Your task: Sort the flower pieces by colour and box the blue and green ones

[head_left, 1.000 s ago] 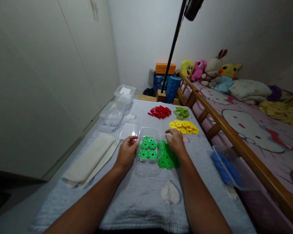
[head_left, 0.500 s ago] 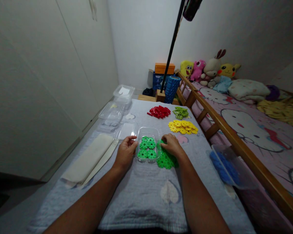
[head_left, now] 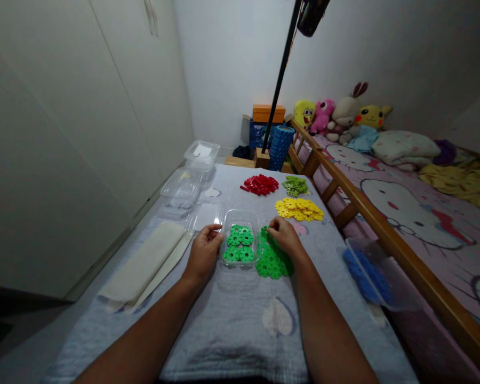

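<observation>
A clear plastic box (head_left: 240, 216) sits on the grey cloth and holds several green flower-shaped discs (head_left: 239, 245). My left hand (head_left: 204, 252) grips the box's left edge with curled fingers. A loose pile of green discs (head_left: 272, 261) lies just right of the box. My right hand (head_left: 285, 238) rests on that pile with its fingertips pinched on green discs at the pile's far end, close to the box's right wall.
Farther back lie piles of red pieces (head_left: 260, 184), light green pieces (head_left: 295, 186) and yellow discs (head_left: 299, 209). Clear boxes and lids (head_left: 184, 184) stand at left, a folded white cloth (head_left: 144, 265) nearer. A box of blue pieces (head_left: 366, 274) sits right, by the wooden bed rail (head_left: 384, 234).
My right hand came back from near the yellow pile and settled on the green pile, fingers closing on discs. The left hand stayed on the box.
</observation>
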`<state>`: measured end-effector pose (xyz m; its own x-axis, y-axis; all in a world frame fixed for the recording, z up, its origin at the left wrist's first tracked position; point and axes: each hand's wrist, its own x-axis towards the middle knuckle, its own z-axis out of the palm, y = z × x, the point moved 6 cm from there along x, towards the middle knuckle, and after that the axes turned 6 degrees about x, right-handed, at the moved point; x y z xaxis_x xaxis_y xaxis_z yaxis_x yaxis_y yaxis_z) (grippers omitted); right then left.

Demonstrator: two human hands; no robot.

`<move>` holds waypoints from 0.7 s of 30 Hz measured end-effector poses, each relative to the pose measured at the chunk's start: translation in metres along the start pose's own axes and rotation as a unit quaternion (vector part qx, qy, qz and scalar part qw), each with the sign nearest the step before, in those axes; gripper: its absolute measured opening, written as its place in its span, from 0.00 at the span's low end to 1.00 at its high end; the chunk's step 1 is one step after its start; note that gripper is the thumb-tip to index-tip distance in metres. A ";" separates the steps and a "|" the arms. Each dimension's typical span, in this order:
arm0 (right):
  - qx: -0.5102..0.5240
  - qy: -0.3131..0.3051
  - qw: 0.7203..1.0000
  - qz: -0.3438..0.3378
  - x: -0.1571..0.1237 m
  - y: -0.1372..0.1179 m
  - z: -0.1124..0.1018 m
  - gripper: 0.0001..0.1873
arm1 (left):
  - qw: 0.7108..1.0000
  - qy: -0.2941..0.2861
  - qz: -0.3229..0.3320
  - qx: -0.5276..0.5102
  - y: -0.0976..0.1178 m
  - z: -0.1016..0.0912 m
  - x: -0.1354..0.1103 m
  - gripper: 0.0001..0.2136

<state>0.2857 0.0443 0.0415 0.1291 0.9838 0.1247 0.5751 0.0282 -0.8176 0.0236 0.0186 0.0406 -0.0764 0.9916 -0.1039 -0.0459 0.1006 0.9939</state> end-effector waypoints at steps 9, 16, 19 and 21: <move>0.105 0.105 0.983 -0.104 -0.013 -0.052 -0.014 0.05 | 1.000 0.001 -0.001 0.000 -0.002 0.000 0.001 0.19; -0.088 -0.007 0.983 -0.161 -0.029 -0.080 0.023 0.05 | 1.000 -0.003 -0.005 0.000 -0.001 0.000 0.000 0.21; -0.124 -0.033 0.976 -0.173 -0.032 -0.081 0.028 0.05 | 1.000 -0.004 -0.006 -0.002 0.000 0.001 0.000 0.20; -0.120 -0.046 0.975 -0.179 -0.032 -0.081 0.027 0.05 | 1.000 -0.006 -0.008 -0.006 -0.001 0.001 0.001 0.20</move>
<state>0.2131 0.0155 0.0885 -0.1812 0.9306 0.3180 0.7443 0.3411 -0.5742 0.0245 0.0190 0.0393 -0.0626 0.9909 -0.1191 -0.0587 0.1155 0.9916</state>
